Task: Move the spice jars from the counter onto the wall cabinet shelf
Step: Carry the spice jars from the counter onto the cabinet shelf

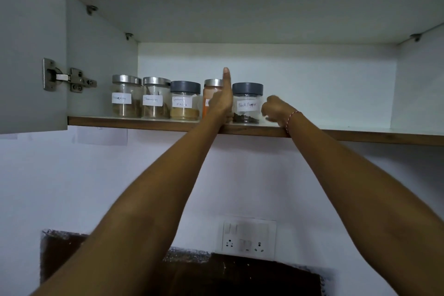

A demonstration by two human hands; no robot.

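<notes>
At the far left we see the open cabinet door [31, 43] with its metal hinge [69, 78]. On the lower shelf [144, 122] of the wall cabinet five spice jars stand upright in a row near the front edge. First comes a steel-lidded jar [126, 96] with brown contents and a label we cannot read, and just beside it a second steel-lidded jar [156, 98], its label also illegible. Next is the grey-lidded Garam Masala jar [185, 101] holding yellow-brown powder. After it stands an orange-powder jar [212, 94], partly hidden behind our left hand [222, 103].

That left hand reaches up against the left side of the Black Pepper jar [247, 103], thumb pointing straight up; its fingers are hidden, so we cannot tell how wide its grip is or whether it holds the jar. The Black Pepper jar, grey-lidded, sits on the shelf at the right end of the row. Just beside it on the right, our right hand [276, 109] has its fingers curled, with nothing visible in its grip and a slight gap to the glass. A red thread band [292, 119] circles that wrist. Below, a switch and socket panel [248, 239] is on the wall.
</notes>
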